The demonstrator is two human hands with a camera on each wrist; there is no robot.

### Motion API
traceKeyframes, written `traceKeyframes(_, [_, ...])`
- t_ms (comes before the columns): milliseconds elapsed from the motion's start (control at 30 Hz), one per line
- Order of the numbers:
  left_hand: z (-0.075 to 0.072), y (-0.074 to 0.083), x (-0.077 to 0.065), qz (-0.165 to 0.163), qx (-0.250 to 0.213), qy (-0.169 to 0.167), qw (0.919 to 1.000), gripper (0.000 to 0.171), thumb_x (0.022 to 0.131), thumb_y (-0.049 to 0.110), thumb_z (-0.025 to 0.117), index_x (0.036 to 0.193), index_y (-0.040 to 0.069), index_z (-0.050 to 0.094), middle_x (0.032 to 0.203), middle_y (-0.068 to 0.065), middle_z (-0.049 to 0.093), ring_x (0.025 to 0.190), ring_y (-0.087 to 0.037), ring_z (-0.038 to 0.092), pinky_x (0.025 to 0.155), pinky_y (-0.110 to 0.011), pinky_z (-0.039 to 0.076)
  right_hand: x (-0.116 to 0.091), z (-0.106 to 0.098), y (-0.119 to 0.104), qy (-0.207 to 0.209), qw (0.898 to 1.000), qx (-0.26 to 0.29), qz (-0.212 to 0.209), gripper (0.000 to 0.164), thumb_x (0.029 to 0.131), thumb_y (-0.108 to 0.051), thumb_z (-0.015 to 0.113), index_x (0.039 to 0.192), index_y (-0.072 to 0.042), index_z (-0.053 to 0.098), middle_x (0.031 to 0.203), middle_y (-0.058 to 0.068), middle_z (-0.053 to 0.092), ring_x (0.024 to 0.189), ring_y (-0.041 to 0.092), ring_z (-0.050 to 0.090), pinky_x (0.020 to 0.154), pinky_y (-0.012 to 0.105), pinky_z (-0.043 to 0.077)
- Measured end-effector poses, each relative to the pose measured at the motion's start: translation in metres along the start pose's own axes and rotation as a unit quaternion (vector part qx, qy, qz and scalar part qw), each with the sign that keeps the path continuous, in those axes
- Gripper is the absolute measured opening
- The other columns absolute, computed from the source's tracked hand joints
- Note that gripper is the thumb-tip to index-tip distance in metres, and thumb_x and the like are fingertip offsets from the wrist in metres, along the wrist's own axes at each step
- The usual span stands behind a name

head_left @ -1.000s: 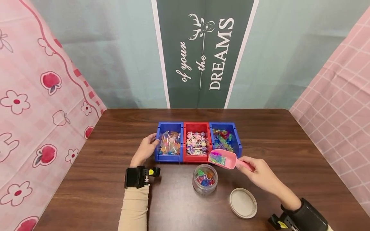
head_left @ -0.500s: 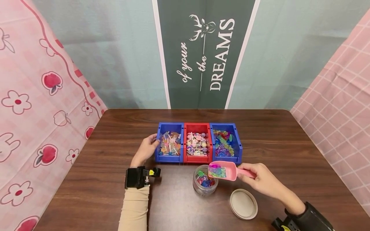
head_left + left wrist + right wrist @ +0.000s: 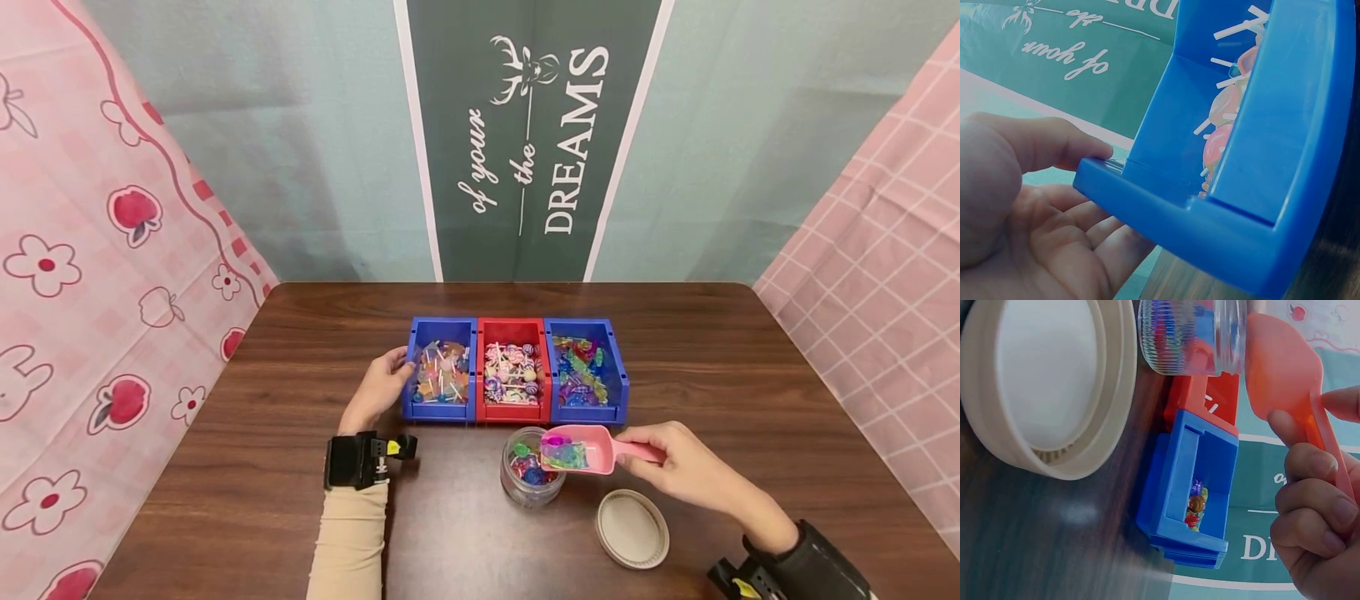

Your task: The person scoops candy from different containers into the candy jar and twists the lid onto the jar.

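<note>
My right hand (image 3: pixel 678 462) grips the handle of a pink scoop (image 3: pixel 598 448) holding colourful translucent candies (image 3: pixel 562 454). The scoop's front overlaps the mouth of a glass jar (image 3: pixel 528 492) in the head view; in the right wrist view the scoop (image 3: pixel 1282 365) is right at the jar's rim. Colourful candies lie inside the jar. With its thumb over the side wall and its fingers outside, my left hand (image 3: pixel 378 387) pinches the left blue bin (image 3: pixel 1222 237). That bin contains small lollipops (image 3: pixel 1219 147) with white sticks.
A red bin (image 3: pixel 512 412) of striped lollipops and a second blue bin (image 3: pixel 590 414) of wrapped-looking candies stand in a row with the left one. A beige lid (image 3: pixel 632 529) lies on the brown table (image 3: pixel 450 542), right of the jar. Curtains surround the table.
My right hand has brought the loaded scoop from the right blue bin's front edge toward me, over the jar's mouth. My left hand stays at its bin.
</note>
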State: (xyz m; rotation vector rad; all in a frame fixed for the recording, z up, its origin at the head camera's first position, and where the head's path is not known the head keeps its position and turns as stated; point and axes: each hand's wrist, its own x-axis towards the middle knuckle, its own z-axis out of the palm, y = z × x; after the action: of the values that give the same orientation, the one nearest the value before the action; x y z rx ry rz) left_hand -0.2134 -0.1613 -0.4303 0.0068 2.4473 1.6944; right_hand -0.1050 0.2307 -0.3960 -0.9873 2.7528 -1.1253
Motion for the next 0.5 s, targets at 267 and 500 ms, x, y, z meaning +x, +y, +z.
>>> traceKeyframes(267, [-0.0001,-0.0015,0.0009,0.011,0.004,0.003,0.9999,0.045,0.097,0.005,0.041,0.137,-0.016,0.033,0.136,-0.034,0.045,0.122,-0.038,0.046,0.106,-0.053,0.037,0.0035,-0.0031,-0.0016,-0.013,1.0,-0.003,-0.001,0.015,0.079,-0.007,0.071,0.093,-0.01,0.066,0.065,-0.008,0.057,0.055,-0.003,0.043,0.042,0.015,0.04])
traceKeyframes(500, [-0.0001,-0.0016,0.001,0.005,0.001,-0.002,1.0,0.046,0.097,0.006,0.041,0.138,-0.014,0.032,0.137,-0.033,0.044,0.122,-0.038,0.045,0.107,-0.053,0.037,0.005,-0.0044,-0.0012,0.018,0.999,-0.019,-0.034,0.024,0.073,-0.004,0.076,0.089,-0.013,0.062,0.067,-0.01,0.057,0.057,-0.003,0.044,0.045,0.015,0.042])
